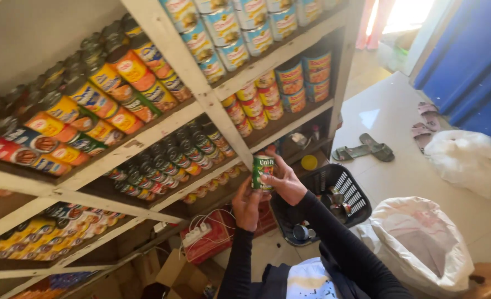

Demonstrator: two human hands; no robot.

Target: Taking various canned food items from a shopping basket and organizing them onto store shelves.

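Both hands hold a green-labelled can (263,173) upright in front of the shelves (201,105). The left hand (247,205) cups it from below, fingers wrapped on its side; the right hand (286,182) has its fingers clamped around the other side. The shelves carry rows of stacked cans. Below, a black basket (348,191) on the floor holds a few loose cans.

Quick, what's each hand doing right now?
Left hand: closed on the green can, from below.
Right hand: closed on the same can's side.
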